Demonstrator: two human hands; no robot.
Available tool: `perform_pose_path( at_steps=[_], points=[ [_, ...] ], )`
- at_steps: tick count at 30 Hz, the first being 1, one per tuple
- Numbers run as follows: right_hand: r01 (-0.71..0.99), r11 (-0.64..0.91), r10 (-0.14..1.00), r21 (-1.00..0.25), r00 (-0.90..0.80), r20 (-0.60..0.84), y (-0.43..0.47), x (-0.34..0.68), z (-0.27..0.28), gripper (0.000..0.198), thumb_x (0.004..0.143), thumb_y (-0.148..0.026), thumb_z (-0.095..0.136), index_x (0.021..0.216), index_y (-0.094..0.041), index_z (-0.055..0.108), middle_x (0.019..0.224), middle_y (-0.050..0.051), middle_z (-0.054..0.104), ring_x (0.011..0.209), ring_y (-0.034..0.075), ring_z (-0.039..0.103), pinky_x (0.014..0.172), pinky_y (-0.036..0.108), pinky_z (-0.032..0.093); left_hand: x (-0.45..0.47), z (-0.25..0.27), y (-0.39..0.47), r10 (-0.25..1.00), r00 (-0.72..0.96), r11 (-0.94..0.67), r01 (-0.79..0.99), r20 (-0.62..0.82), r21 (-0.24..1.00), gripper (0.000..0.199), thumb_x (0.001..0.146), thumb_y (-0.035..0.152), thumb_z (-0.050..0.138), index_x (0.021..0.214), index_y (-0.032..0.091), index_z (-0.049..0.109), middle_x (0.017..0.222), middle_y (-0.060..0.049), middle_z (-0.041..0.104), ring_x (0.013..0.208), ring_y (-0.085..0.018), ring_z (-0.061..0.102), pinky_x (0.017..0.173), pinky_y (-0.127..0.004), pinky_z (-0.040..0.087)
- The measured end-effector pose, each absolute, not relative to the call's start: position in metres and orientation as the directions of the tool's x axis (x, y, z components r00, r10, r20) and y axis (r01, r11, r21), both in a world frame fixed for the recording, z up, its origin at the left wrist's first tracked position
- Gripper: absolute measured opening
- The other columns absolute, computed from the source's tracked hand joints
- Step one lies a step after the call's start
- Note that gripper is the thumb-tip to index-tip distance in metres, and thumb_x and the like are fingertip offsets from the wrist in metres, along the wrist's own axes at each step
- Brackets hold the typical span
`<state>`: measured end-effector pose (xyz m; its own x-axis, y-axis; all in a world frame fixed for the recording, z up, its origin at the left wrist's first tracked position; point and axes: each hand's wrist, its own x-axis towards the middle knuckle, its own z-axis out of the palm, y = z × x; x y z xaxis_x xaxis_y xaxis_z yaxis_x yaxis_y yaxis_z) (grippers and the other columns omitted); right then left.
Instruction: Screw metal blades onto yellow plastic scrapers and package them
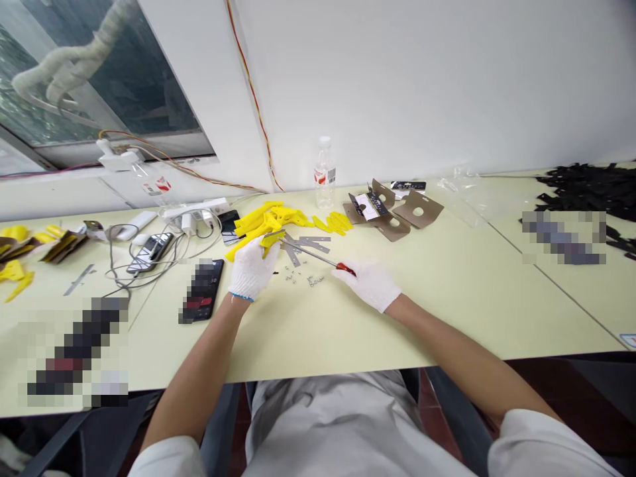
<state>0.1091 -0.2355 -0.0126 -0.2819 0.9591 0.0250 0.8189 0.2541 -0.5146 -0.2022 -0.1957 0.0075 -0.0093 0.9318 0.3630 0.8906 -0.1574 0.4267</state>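
Note:
In a white knit glove, my left hand (251, 268) is closed on a yellow plastic part (271, 238) with a grey metal strip along it. My right hand (372, 285), gloved too, wraps round the red handle of a screwdriver (318, 256). Its long shaft points left, and the tip is at or close to the yellow part; contact cannot be made out. Flat grey metal blades (314, 246) lie just beyond the shaft. Small loose screws (313, 281) are scattered between my hands. Behind my left hand is a pile of yellow plastic parts (273, 215), with smaller yellow pieces (340, 222) to its right.
A clear bottle (325, 179) stands by the wall. Opened cardboard packaging (419, 210) and a heap of black pieces (586, 189) are at the right. A phone (214, 281), tangled cables (114, 265) and a power strip (216, 204) lie left. The table's front edge (338, 379) is near my body.

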Motion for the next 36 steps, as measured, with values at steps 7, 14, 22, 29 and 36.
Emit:
perform_pose_path(
  at_steps=[7, 14, 22, 29, 36],
  points=[
    [0.425, -0.17, 0.804, -0.889, -0.461, -0.374, -0.239, 0.114, -0.002, 0.052, 0.11, -0.068, 0.052, 0.102, -0.02, 0.07, 0.061, -0.005, 0.055, 0.046, 0.011, 0.034, 0.047, 0.025, 0.027, -0.203, 0.004, -0.195, 0.928, -0.011, -0.158, 0.893, 0.372, 0.422, 0.048, 0.114, 0.054, 0.058, 0.128, 0.015, 0.083, 0.125, -0.013, 0.083, 0.118, -0.035, 0.077, 0.106, -0.045, 0.058],
    [0.351, -0.315, 0.739, -0.882, -0.492, -0.46, -0.237, 0.117, 0.001, 0.052, 0.091, -0.07, 0.08, 0.095, -0.025, 0.053, 0.06, -0.01, 0.048, 0.044, 0.008, 0.03, 0.042, 0.022, 0.023, -0.203, 0.003, -0.196, 0.928, -0.006, -0.168, 0.886, 0.374, 0.431, 0.047, 0.115, 0.054, 0.06, 0.133, 0.016, 0.081, 0.128, -0.011, 0.083, 0.12, -0.033, 0.076, 0.113, -0.047, 0.056],
    [0.764, 0.25, 0.966, -0.595, -0.24, 0.097, -0.234, 0.112, -0.017, 0.037, 0.106, -0.049, 0.066, 0.082, -0.022, 0.06, 0.084, 0.006, 0.071, 0.077, 0.022, 0.062, 0.071, 0.033, 0.038, -0.203, 0.003, -0.196, 0.936, -0.034, -0.135, 0.884, 0.349, 0.447, 0.046, 0.116, 0.053, 0.061, 0.135, 0.017, 0.082, 0.131, -0.012, 0.081, 0.122, -0.034, 0.075, 0.113, -0.049, 0.055],
    [0.824, 0.265, 0.957, -0.5, -0.289, 0.032, -0.234, 0.11, -0.019, 0.034, 0.116, -0.048, 0.058, 0.099, -0.023, 0.072, 0.098, 0.011, 0.081, 0.085, 0.027, 0.071, 0.072, 0.034, 0.036, -0.205, 0.003, -0.194, 0.941, -0.038, -0.129, 0.88, 0.337, 0.458, 0.045, 0.116, 0.053, 0.062, 0.136, 0.017, 0.081, 0.126, -0.013, 0.082, 0.121, -0.034, 0.074, 0.111, -0.048, 0.056],
    [0.577, 0.148, 0.897, -0.803, -0.42, -0.137, -0.236, 0.11, -0.013, 0.052, 0.115, -0.055, 0.053, 0.076, -0.021, 0.061, 0.07, 0.002, 0.066, 0.064, 0.017, 0.059, 0.068, 0.03, 0.043, -0.206, 0.004, -0.194, 0.939, -0.02, -0.152, 0.872, 0.344, 0.466, 0.048, 0.116, 0.055, 0.06, 0.137, 0.017, 0.08, 0.132, -0.014, 0.081, 0.124, -0.035, 0.074, 0.112, -0.05, 0.056]
  ],
)
